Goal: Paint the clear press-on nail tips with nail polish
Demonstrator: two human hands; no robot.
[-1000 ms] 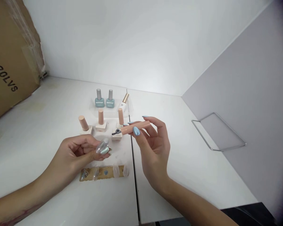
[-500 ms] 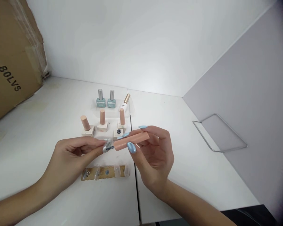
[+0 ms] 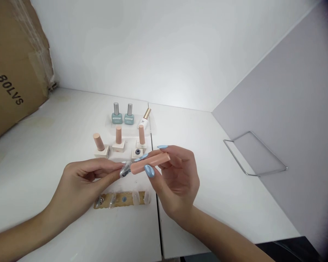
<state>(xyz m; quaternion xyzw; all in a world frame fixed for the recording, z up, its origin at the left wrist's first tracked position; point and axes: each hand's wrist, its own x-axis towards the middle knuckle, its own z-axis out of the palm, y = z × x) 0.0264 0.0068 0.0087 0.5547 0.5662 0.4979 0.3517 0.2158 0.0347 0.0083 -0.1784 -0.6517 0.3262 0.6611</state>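
My left hand [image 3: 90,182] pinches a clear false nail [image 3: 125,169] between thumb and fingertips, with dark polish showing on it. In my right hand [image 3: 176,182] is a peach nail polish brush cap [image 3: 150,162], held almost level. Its brush end meets the false nail; the bristles are mostly hidden by the nail and cap. Just behind the cap stands an uncapped polish bottle [image 3: 137,154] with a dark ring at its neck. Below my hands lies a brown strip [image 3: 128,199] carrying several clear false nails [image 3: 136,198] and a bare round spot.
Peach-capped bottles [image 3: 118,140] stand behind my hands. A clear tray [image 3: 109,125] farther back holds two teal bottles [image 3: 123,118] and a leaning white, gold-capped bottle [image 3: 144,118]. A cardboard box [image 3: 16,65] is at left, a wire frame [image 3: 255,154] at right.
My right hand has shifted slightly left with the brush cap, bringing the cap's end closer to the false nail. My left hand stays nearly in place, the nail tilted a little differently.
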